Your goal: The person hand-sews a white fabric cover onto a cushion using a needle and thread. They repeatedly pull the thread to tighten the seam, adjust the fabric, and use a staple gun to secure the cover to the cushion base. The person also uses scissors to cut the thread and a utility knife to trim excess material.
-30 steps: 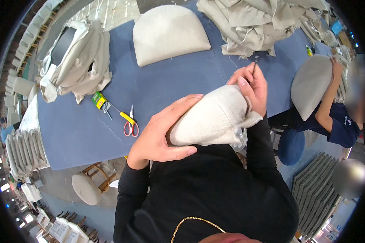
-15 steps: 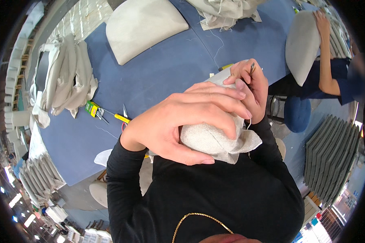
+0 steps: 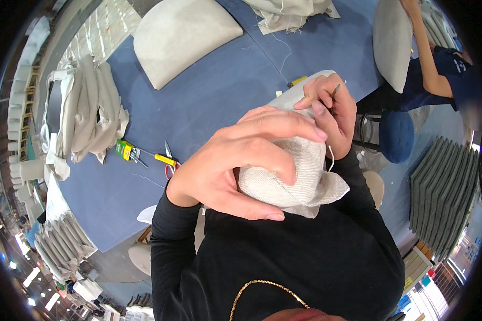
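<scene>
My left hand (image 3: 238, 160) is curled over the near end of a beige fabric-covered cushion (image 3: 292, 168), thumb underneath and fingers on top. A loose flap of fabric sticks out at the cushion's lower right, with a short white thread beside it. Just beyond, my right hand (image 3: 329, 109) is pinched closed by the cushion's right side. A thin dark metal tool (image 3: 336, 90) pokes out between its fingers; its kind does not show. The cushion's pale far part (image 3: 315, 79) reaches past my hands over the blue table (image 3: 187, 115).
On the table lie scissors (image 3: 169, 167), a yellow-handled tool (image 3: 163, 158), a green-yellow packet (image 3: 124, 150), a pale half-round cushion (image 3: 185, 40) and piled fabric covers (image 3: 85, 107). At right, a co-worker's arm (image 3: 426, 53) reaches to an upright cushion (image 3: 392, 45), near a blue stool (image 3: 396, 136).
My left fingers have curled a little more over the cushion, while my right hand keeps its pinch. The whole view has shifted slightly. The co-worker and their cushion sit higher in the picture.
</scene>
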Available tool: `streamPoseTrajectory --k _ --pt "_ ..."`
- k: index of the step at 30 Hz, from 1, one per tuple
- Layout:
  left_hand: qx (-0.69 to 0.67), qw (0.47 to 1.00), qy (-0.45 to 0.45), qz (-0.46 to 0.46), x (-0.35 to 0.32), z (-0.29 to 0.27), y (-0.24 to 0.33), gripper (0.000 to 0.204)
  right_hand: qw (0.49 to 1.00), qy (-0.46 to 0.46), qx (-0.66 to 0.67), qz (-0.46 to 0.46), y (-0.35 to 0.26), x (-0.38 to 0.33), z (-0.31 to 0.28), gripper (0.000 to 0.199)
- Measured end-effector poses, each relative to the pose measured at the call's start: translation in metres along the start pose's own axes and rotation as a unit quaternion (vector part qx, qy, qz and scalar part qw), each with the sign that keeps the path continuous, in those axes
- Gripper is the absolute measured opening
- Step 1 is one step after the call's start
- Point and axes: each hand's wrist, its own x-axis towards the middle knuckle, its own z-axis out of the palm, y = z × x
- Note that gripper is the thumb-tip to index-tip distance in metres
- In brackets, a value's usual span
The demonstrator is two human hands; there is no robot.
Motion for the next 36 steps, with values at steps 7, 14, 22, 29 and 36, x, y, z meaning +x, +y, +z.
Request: streamPoseTrajectory --k 7,14,22,29,36 --pt "0.008 1.0 0.023 0.007 -0.003 0.002 0.0 0.047 1.0 -0.001 0.007 -0.007 0.003 0.0 0.002 0.021" --pt "0.029 0.998 0.04 -0.024 -0.003 0.0 0.0 0.041 0.997 0.027 0.012 0.072 -0.01 0.0 0.004 0.032" --pt "0.148 0.986 0.02 -0.067 0.002 -0.006 0.015 0.058 0.987 -0.113 0.101 0.054 -0.037 -0.001 -0.001 0.091" --pt "0.089 0.992 0.006 -0.094 0.013 0.0 0.012 0.069 0.966 -0.13 0.212 0.07 -0.024 -0.014 -0.002 0.099" --pt "-0.054 0.998 0.021 -0.019 0.012 0.008 -0.004 0.052 0.978 -0.111 0.177 0.015 -0.022 -0.013 -0.002 0.099"
